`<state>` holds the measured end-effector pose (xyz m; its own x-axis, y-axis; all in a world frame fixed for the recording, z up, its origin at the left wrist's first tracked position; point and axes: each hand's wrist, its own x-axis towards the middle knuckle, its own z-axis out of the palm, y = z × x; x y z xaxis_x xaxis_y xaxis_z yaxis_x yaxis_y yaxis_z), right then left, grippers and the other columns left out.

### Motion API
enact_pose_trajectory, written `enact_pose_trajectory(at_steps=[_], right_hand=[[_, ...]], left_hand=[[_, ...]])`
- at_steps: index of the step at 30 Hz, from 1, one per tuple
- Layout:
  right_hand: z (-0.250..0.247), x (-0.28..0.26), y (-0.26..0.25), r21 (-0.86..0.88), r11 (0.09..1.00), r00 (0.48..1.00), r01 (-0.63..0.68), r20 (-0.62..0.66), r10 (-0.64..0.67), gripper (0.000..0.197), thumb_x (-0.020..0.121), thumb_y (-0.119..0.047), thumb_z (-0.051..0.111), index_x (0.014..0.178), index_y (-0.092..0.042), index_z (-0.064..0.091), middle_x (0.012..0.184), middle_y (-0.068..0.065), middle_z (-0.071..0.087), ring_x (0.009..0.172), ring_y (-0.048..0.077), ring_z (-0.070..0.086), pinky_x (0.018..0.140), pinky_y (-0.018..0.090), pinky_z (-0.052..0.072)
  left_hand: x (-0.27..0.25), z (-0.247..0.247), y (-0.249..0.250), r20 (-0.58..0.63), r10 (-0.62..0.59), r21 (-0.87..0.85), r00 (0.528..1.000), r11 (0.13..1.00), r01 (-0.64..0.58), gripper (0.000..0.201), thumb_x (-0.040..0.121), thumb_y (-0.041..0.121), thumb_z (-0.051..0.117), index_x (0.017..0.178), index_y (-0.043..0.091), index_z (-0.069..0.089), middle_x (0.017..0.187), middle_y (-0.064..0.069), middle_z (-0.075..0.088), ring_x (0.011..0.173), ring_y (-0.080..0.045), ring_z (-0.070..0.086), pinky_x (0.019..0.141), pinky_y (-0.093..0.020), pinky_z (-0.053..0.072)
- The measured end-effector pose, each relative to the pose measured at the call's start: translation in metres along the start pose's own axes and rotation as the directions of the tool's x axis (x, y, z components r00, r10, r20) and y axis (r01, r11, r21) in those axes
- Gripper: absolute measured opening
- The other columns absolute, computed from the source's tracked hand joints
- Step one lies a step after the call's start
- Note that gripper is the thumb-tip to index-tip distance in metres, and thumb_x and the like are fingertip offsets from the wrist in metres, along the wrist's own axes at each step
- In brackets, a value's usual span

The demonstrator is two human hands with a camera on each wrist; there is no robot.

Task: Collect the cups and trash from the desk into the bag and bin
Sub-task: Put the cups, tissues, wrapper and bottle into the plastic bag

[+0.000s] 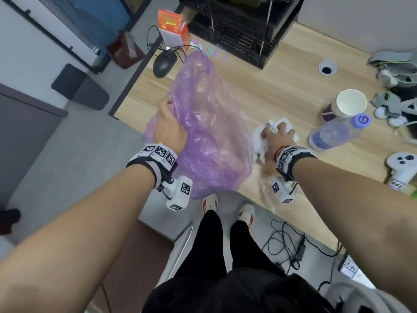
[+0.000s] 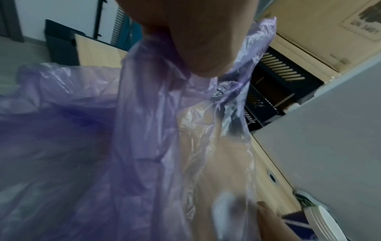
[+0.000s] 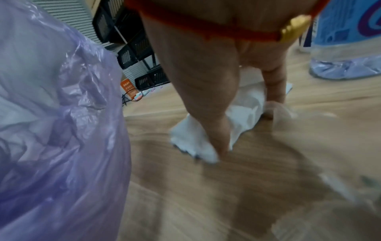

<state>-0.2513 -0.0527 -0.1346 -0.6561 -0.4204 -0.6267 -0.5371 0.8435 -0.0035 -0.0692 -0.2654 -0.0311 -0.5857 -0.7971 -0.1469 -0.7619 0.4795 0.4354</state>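
Observation:
A thin purple plastic bag (image 1: pixel 209 136) lies slumped on the wooden desk (image 1: pixel 282 86) near its left front corner. My left hand (image 1: pixel 168 129) grips the bag's left edge; in the left wrist view the film (image 2: pixel 144 130) bunches under the palm (image 2: pixel 195 40). To the bag's right, my right hand (image 1: pixel 277 134) curls its thumb and fingers round crumpled white tissue paper (image 1: pixel 259 141), which still rests on the desk (image 3: pixel 245 114). A white paper cup (image 1: pixel 350 102) stands upright further right, beside a plastic water bottle (image 1: pixel 336 132) lying on its side.
A black mouse (image 1: pixel 164 63), an orange box (image 1: pixel 172 28) and stacked black crates (image 1: pixel 243 26) sit at the back. A white controller (image 1: pixel 401 168) and grey straps (image 1: pixel 392 71) lie at the right. Clear plastic film (image 3: pixel 340 187) lies near the front edge.

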Motion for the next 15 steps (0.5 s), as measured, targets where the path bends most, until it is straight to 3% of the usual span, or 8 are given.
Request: enact_pose_trajectory(at_steps=[2, 5, 7, 10, 12, 14, 15], right_hand=[[-0.004, 0.005, -0.001, 0.039, 0.999, 1.0, -0.018, 0.013, 0.017, 0.051, 0.07, -0.007, 0.068, 0.118, -0.021, 0.056, 0.128, 0.013, 0.038, 0.112, 0.042, 0.047, 0.09, 0.049, 0.049], [-0.021, 0.003, 0.006, 0.191, 0.981, 0.999, -0.042, -0.011, 0.045, 0.043, 0.068, -0.02, 0.062, 0.11, -0.011, 0.064, 0.115, 0.014, 0.058, 0.099, 0.035, 0.062, 0.078, 0.034, 0.048], [-0.051, -0.012, 0.008, 0.317, 0.948, 0.987, -0.041, -0.133, 0.087, 0.035, 0.072, -0.021, 0.057, 0.105, -0.012, 0.064, 0.103, 0.012, 0.066, 0.092, 0.033, 0.063, 0.07, 0.03, 0.042], [-0.111, -0.043, -0.003, 0.53, 0.845, 0.955, 0.07, -0.279, 0.096, 0.015, 0.073, -0.021, 0.056, 0.086, -0.015, 0.061, 0.081, 0.009, 0.061, 0.075, 0.029, 0.054, 0.064, 0.027, 0.037], [-0.141, -0.061, -0.023, 0.683, 0.711, 0.965, 0.165, -0.262, 0.028, 0.015, 0.065, -0.02, 0.059, 0.078, -0.014, 0.063, 0.075, 0.01, 0.062, 0.066, 0.027, 0.056, 0.058, 0.028, 0.044], [-0.153, -0.068, -0.051, 0.776, 0.601, 0.982, 0.189, -0.153, -0.111, 0.017, 0.064, -0.007, 0.06, 0.08, -0.008, 0.066, 0.074, 0.012, 0.063, 0.059, 0.024, 0.059, 0.053, 0.029, 0.054], [-0.151, -0.069, -0.067, 0.795, 0.579, 0.979, 0.183, -0.091, -0.184, 0.019, 0.067, -0.001, 0.06, 0.085, -0.005, 0.066, 0.077, 0.014, 0.063, 0.062, 0.024, 0.061, 0.056, 0.032, 0.057]], left_hand=[[-0.001, -0.001, 0.012, 0.039, 0.066, -0.056, 0.997, 0.996, -0.063, 0.057, 0.08, -0.007, 0.052, 0.127, 0.016, 0.029, 0.123, -0.014, 0.053, 0.077, -0.037, 0.058, 0.064, -0.041, 0.039], [0.001, -0.003, 0.027, 0.006, 0.225, -0.142, 0.974, 0.965, -0.222, 0.059, 0.073, -0.017, 0.044, 0.11, 0.026, 0.029, 0.12, -0.015, 0.049, 0.084, -0.037, 0.058, 0.072, -0.047, 0.048], [0.005, -0.005, 0.033, 0.002, 0.304, -0.173, 0.953, 0.938, -0.299, 0.053, 0.069, -0.017, 0.039, 0.102, 0.024, 0.047, 0.121, -0.013, 0.049, 0.091, -0.033, 0.057, 0.081, -0.044, 0.052], [0.011, -0.008, 0.047, 0.049, 0.326, -0.196, 0.944, 0.93, -0.311, 0.046, 0.072, -0.013, 0.039, 0.074, 0.018, 0.072, 0.132, -0.013, 0.054, 0.12, -0.027, 0.056, 0.1, -0.031, 0.045], [0.015, -0.015, 0.061, 0.084, 0.335, -0.2, 0.938, 0.928, -0.313, 0.053, 0.075, -0.012, 0.039, 0.091, 0.021, 0.078, 0.13, -0.013, 0.06, 0.124, -0.029, 0.056, 0.103, -0.036, 0.045], [0.016, -0.025, 0.08, 0.111, 0.347, -0.231, 0.931, 0.92, -0.316, 0.058, 0.08, -0.011, 0.04, 0.122, 0.017, 0.068, 0.134, -0.014, 0.059, 0.129, -0.03, 0.052, 0.109, -0.036, 0.04], [0.013, -0.031, 0.091, 0.115, 0.372, -0.274, 0.921, 0.903, -0.33, 0.059, 0.081, -0.01, 0.04, 0.129, 0.015, 0.063, 0.137, -0.014, 0.058, 0.13, -0.028, 0.051, 0.109, -0.033, 0.039]])
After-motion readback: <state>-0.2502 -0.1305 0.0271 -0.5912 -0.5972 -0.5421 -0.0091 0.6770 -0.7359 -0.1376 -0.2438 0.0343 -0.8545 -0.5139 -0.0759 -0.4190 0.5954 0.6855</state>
